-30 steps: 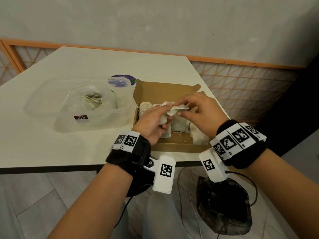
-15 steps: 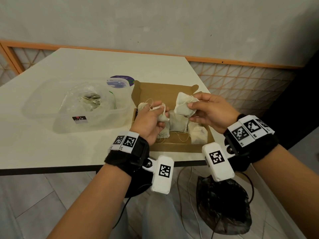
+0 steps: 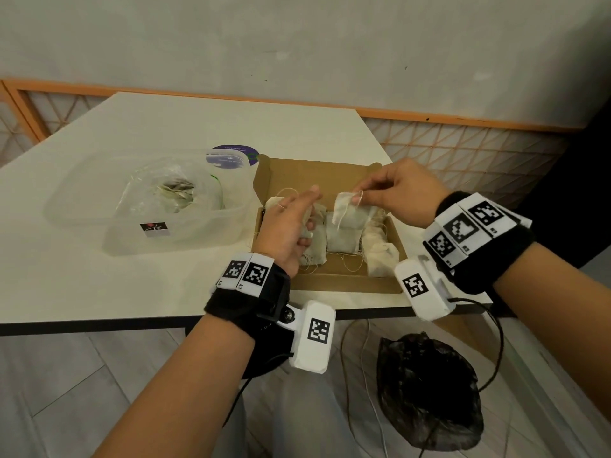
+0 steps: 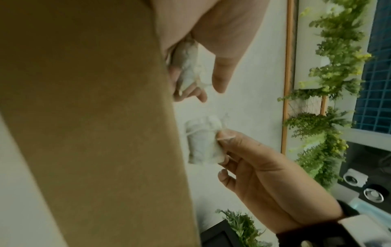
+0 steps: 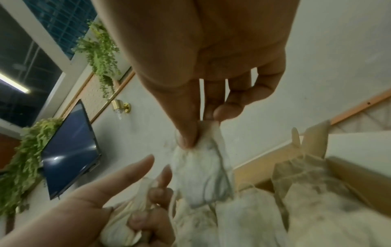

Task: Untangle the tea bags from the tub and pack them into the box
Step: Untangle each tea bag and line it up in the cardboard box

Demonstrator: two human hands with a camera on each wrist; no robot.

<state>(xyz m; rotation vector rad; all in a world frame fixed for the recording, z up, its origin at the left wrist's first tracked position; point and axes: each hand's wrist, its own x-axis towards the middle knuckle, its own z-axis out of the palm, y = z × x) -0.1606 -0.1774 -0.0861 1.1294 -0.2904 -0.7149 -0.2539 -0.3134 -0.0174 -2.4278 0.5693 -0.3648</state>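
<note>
An open cardboard box (image 3: 344,280) sits at the table's front edge with several white tea bags (image 3: 340,241) lying in it. My right hand (image 3: 393,193) pinches one tea bag (image 3: 350,211) (image 5: 203,173) (image 4: 203,142) by its top corner, hanging above the box. My left hand (image 3: 291,223) curls its lower fingers round another tea bag (image 5: 125,222) (image 4: 188,66), with the index finger and thumb stretched out. A thin string loops over the left hand. The clear plastic tub (image 3: 109,226) stands left of the box, holding a clear bag with more tea bags (image 3: 177,195).
A purple round lid (image 3: 234,155) lies behind the tub. The table's front edge (image 3: 99,323) runs just under my wrists. A black plastic bag (image 3: 429,391) and cables lie on the floor below. An orange lattice rail lines the wall behind.
The two hands have drawn apart, each carrying its own tea bag. The right hand now pinches its bag by the top corner and lets it hang over the box.
</note>
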